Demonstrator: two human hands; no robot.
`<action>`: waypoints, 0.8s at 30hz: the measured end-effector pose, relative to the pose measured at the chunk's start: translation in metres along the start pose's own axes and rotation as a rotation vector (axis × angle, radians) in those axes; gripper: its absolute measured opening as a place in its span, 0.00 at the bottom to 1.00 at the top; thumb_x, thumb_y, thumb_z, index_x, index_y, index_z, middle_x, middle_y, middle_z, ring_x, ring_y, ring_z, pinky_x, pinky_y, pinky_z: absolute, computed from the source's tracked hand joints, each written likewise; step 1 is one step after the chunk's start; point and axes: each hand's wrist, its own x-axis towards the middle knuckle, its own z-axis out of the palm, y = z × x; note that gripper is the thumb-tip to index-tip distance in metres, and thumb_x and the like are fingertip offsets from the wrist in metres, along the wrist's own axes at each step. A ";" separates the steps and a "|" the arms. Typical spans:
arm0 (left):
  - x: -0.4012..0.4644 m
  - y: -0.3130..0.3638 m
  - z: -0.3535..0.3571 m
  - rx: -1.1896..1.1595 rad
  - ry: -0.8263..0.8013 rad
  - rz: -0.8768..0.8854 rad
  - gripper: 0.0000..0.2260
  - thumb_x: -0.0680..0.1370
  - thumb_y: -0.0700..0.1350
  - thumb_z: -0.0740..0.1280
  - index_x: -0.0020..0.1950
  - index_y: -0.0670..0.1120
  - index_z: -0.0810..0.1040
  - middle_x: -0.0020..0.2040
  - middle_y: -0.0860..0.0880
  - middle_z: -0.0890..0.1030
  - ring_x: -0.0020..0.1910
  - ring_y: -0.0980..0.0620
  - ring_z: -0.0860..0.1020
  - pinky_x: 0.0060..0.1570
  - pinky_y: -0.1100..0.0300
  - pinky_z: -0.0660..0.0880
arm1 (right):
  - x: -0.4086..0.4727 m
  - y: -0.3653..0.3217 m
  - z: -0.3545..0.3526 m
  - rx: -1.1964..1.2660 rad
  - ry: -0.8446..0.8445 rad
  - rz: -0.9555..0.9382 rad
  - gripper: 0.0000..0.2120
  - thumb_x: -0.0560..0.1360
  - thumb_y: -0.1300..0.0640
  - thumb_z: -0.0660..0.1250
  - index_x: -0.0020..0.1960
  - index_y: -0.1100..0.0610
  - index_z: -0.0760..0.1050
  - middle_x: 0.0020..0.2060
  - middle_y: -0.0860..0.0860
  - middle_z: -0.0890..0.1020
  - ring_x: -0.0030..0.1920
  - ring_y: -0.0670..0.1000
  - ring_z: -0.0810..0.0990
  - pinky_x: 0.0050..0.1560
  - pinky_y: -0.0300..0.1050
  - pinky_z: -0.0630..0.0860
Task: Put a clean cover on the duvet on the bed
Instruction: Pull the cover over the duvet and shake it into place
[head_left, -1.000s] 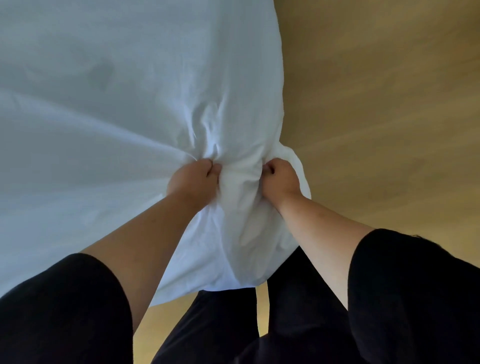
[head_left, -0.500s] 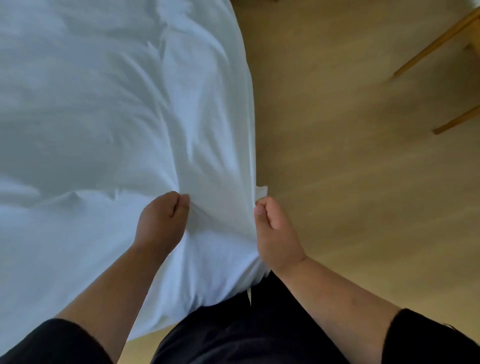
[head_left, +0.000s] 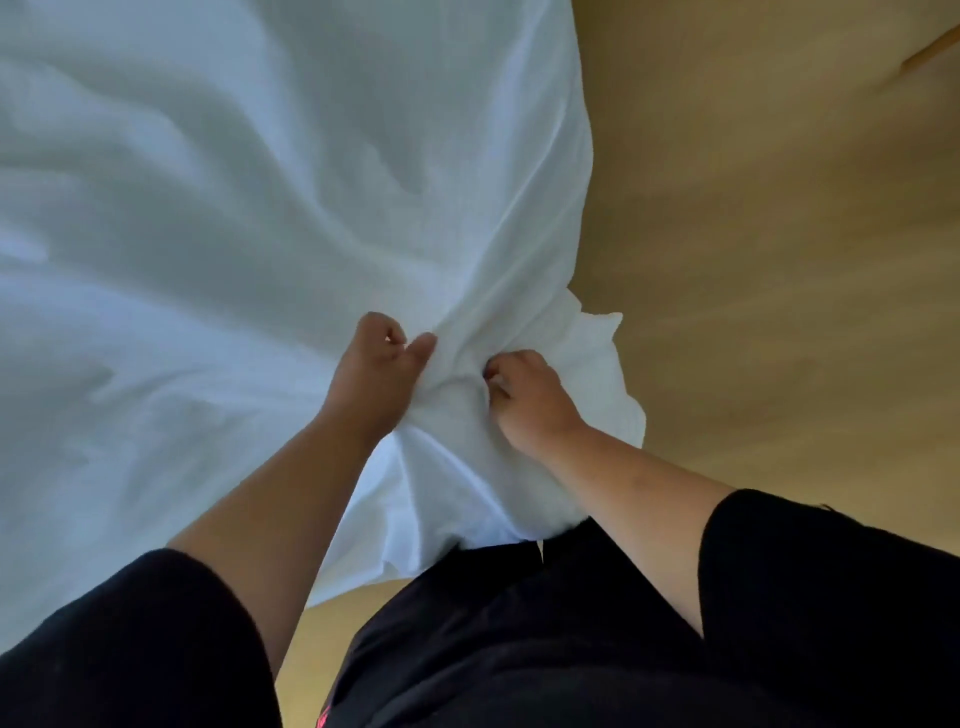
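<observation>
Bunching near one corner, the white cover (head_left: 260, 218) is gripped by both hands. It is pinched by the left hand (head_left: 376, 371) and clutched by the right hand (head_left: 530, 400).

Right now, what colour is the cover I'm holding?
Plain white, no pattern, the cover shows best in the head view.

cover (head_left: 234, 234): white matt creased cloth | floor (head_left: 779, 260): smooth wood
</observation>
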 end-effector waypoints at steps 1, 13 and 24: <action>0.007 0.000 0.004 0.039 -0.096 0.003 0.19 0.76 0.59 0.70 0.57 0.48 0.70 0.42 0.52 0.74 0.40 0.50 0.74 0.39 0.55 0.69 | 0.001 0.001 0.000 0.014 -0.012 0.013 0.13 0.80 0.52 0.62 0.64 0.49 0.76 0.64 0.51 0.73 0.60 0.53 0.75 0.63 0.51 0.74; 0.041 0.021 0.029 -0.293 -0.073 -0.196 0.12 0.81 0.48 0.62 0.51 0.40 0.76 0.42 0.46 0.75 0.41 0.48 0.72 0.41 0.55 0.70 | 0.007 0.027 -0.028 0.846 0.314 0.324 0.11 0.79 0.55 0.62 0.39 0.57 0.72 0.37 0.54 0.72 0.40 0.53 0.68 0.42 0.46 0.65; -0.012 0.062 -0.058 -0.504 -0.565 -0.105 0.13 0.68 0.42 0.77 0.52 0.44 0.84 0.49 0.42 0.86 0.48 0.39 0.84 0.51 0.43 0.82 | -0.100 -0.046 -0.076 0.842 0.030 -0.077 0.44 0.70 0.30 0.70 0.57 0.71 0.67 0.49 0.77 0.72 0.45 0.67 0.74 0.52 0.65 0.73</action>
